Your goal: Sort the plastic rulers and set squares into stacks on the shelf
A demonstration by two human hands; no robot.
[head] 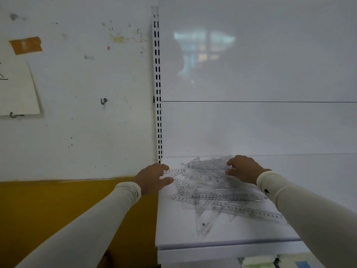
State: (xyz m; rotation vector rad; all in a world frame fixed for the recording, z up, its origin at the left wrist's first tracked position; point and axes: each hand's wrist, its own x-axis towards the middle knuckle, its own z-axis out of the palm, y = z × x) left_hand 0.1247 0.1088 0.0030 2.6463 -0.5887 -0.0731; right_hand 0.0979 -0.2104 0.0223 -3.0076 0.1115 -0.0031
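Note:
A loose heap of clear plastic rulers and set squares lies on the white shelf. One long ruler lies across its middle, and a set square points toward the front edge. My left hand is at the heap's left end, its fingers pinching the end of a short ruler. At the far right side of the heap, my right hand curls its fingers over the top pieces; whether it grips one is unclear.
A slotted white upright marks the shelf's left end, with a white back panel behind. Left of the upright is a stained wall with a paper sheet, hooks and a yellow lower band. Under the shelf, goods show.

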